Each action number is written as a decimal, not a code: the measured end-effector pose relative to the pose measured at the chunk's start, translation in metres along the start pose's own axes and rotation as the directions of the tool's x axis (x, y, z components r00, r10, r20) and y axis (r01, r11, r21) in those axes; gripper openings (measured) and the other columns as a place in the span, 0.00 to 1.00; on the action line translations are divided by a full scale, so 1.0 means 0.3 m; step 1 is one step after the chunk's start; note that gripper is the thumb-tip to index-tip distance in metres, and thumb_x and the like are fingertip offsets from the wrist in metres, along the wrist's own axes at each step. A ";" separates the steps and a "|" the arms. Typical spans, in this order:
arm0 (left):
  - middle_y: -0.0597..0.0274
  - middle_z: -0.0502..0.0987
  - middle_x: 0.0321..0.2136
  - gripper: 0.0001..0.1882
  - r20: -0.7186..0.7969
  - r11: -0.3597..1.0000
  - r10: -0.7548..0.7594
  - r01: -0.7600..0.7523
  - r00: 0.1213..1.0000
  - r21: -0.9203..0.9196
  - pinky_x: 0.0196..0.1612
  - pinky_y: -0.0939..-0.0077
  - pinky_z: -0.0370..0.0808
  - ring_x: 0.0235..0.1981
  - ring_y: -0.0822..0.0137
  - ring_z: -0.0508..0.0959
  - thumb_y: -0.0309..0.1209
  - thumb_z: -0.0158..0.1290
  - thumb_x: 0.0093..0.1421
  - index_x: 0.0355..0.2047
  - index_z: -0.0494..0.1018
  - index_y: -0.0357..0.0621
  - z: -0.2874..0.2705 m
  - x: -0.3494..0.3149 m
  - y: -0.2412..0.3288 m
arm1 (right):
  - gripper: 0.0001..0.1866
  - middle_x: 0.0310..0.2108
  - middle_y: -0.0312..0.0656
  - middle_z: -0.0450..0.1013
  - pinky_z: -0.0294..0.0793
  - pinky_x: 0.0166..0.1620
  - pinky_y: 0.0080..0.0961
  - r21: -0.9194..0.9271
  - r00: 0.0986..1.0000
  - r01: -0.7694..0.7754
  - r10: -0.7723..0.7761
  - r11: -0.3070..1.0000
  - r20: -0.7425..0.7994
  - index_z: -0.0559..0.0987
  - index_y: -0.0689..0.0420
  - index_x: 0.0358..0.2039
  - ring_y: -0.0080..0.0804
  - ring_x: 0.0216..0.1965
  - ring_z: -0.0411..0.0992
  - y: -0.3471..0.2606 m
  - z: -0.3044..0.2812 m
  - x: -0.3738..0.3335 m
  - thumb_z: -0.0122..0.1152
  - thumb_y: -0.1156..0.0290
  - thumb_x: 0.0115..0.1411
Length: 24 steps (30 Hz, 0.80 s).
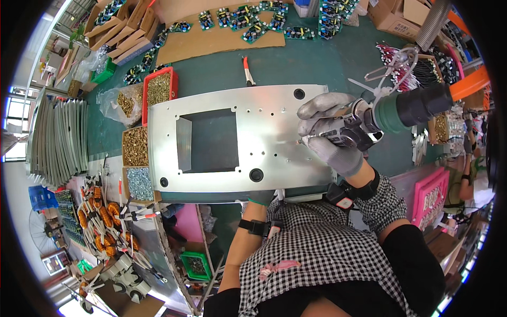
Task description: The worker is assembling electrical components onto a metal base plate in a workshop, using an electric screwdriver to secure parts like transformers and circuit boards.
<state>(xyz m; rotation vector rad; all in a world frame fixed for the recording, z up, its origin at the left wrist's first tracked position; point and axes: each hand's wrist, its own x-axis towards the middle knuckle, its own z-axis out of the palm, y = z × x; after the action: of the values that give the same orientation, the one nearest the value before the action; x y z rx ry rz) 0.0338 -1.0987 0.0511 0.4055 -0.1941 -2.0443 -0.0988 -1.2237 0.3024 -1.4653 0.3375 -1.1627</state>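
Observation:
A silvery sheet-metal panel [200,100] with a large rectangular cutout, round black grommets and small holes lies before me on the green table. My right hand [338,132], in a grey glove, is wrapped round a power tool [356,126] with a metal head and a green and black body. The tool's tip is over the right part of the panel, among small holes; I cannot tell whether it touches. My left hand [262,197], gloved too, is at the panel's near edge. Its fingers are hidden beneath that edge, so any grip there does not show.
A coil spring [434,24] hangs above the tool. Left of the panel stand a red bin [175,87] and boxes of brass-coloured [135,147] and silvery small parts [139,182]. Red-handled pliers [247,71] lie behind it. Circuit boards [255,31] line the far side.

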 end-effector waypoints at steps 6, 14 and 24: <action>0.51 0.76 0.33 0.19 -0.026 0.991 -0.033 0.036 0.999 0.133 0.31 0.67 0.73 0.29 0.57 0.76 0.41 0.52 0.56 0.41 0.70 0.41 0.003 -0.029 -0.001 | 0.28 0.41 0.48 0.68 0.75 0.39 0.25 -0.028 0.993 -0.120 0.120 0.992 -0.024 0.64 0.61 0.46 0.29 0.35 0.72 -0.041 0.020 -0.003 0.53 0.91 0.42; 0.52 0.76 0.32 0.18 -0.081 0.950 -0.028 0.052 0.996 0.307 0.31 0.66 0.73 0.29 0.57 0.76 0.41 0.52 0.56 0.41 0.70 0.41 0.010 -0.052 0.040 | 0.25 0.38 0.46 0.70 0.74 0.38 0.25 -0.173 1.000 0.010 -0.010 0.985 -0.002 0.65 0.63 0.43 0.26 0.33 0.72 -0.010 -0.008 -0.004 0.52 0.90 0.40; 0.52 0.76 0.32 0.18 -0.157 0.867 0.005 0.074 0.988 0.494 0.31 0.66 0.73 0.29 0.57 0.77 0.42 0.52 0.56 0.40 0.70 0.41 0.013 -0.092 0.050 | 0.24 0.36 0.43 0.70 0.74 0.39 0.24 -0.131 1.000 0.028 -0.028 0.991 0.000 0.67 0.63 0.41 0.25 0.32 0.72 0.015 0.021 0.003 0.54 0.89 0.40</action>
<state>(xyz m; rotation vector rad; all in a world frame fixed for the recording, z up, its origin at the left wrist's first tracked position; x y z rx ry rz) 0.0569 -1.0819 0.0650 0.8907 -0.6331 -1.9701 -0.0915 -1.2220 0.2999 -1.5872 0.4022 -1.1828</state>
